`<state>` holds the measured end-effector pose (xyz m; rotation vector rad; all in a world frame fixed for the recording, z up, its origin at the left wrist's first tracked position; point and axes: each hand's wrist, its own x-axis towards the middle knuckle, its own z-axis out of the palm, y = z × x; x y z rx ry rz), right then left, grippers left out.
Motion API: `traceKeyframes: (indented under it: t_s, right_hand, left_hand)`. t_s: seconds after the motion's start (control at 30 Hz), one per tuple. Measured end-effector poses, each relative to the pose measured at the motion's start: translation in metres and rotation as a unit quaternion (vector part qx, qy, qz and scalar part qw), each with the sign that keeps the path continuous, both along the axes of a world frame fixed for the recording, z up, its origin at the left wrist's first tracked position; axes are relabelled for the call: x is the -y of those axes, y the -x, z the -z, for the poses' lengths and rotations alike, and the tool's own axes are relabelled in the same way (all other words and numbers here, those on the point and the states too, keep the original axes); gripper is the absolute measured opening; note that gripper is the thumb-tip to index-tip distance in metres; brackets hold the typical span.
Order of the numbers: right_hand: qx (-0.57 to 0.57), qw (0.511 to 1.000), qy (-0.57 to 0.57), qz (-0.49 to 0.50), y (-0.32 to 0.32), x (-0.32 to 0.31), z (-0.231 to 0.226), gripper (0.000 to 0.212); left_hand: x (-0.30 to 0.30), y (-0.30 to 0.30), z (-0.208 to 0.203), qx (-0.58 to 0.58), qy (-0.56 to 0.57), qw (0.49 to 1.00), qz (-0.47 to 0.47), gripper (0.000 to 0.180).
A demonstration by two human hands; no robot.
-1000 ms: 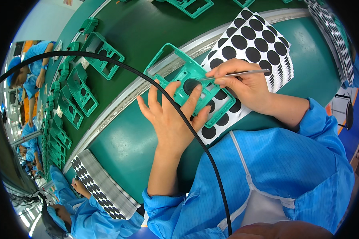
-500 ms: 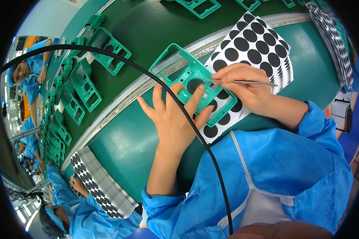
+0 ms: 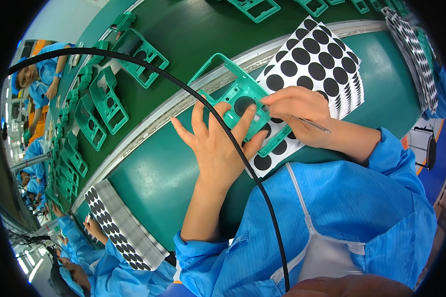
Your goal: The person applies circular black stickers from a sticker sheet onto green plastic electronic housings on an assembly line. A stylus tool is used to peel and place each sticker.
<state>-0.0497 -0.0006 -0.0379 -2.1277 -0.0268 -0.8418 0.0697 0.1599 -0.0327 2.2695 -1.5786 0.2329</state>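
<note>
A green plastic housing [image 3: 255, 90] with an open frame at its far end lies tilted on a sheet of black round stickers [image 3: 262, 163]. My left hand [image 3: 215, 141] has its fingers spread over the near left part of the housing. Its index fingertip touches the edge of a black round disc [image 3: 243, 105] set in the housing, and its thumb is by the near edge. In my right hand [image 3: 302, 111], closed in a pinch, are slim metal tweezers [image 3: 309, 123], slanting down to the right. Their tip is hidden by my fingers, close to the housing right of the disc.
Beyond a pale rail [image 3: 148, 129] is a dark green belt with several green housings [image 3: 109, 101]. Sticker sheets are stacked [image 3: 327, 54] by my right hand, with other stacks at left [image 3: 126, 222] and far right [image 3: 416, 59]. A black cable [image 3: 183, 84] crosses the view. Co-workers sit at left.
The tweezers' rear end has swung down, and my right fingers have closed further over the tip. Housings on the belt have shifted slightly to the right. My left hand has hardly moved.
</note>
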Motion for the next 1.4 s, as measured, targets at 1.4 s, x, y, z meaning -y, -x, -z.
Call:
traceKeyframes:
  t_s: [1.4]
  right_hand:
    - [0.1, 0.994, -0.035, -0.014, -0.003, 0.003, 0.01, 0.022]
  left_hand:
    - [0.004, -0.007, 0.008, -0.106, 0.102, 0.989, 0.021, 0.06]
